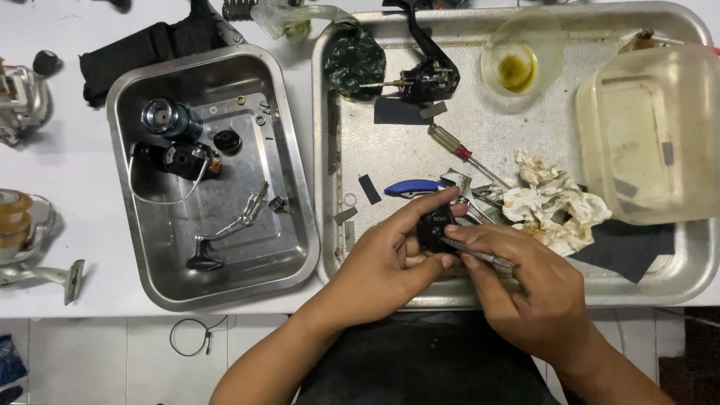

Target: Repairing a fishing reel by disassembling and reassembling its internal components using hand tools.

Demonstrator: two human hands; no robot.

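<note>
Head view, left hand [386, 262] closed around a small black reel part [433, 227] above the large steel tray [480, 289], right hand [525, 289] pinched shut on a thin metal tool [480, 256] touching that part, blue-handled pliers [412, 187] just beyond the fingers, soiled rag [555, 206] near the right.

White tabletop [75, 172], evenly lit from above, soft shadows only. Below its front edge, a light tiled floor [150, 360] with grey grout lines, and a thin black cable loop [191, 335] lying on it. No walls or windows in view; dark patch at bottom right corner, can't tell what.
</note>
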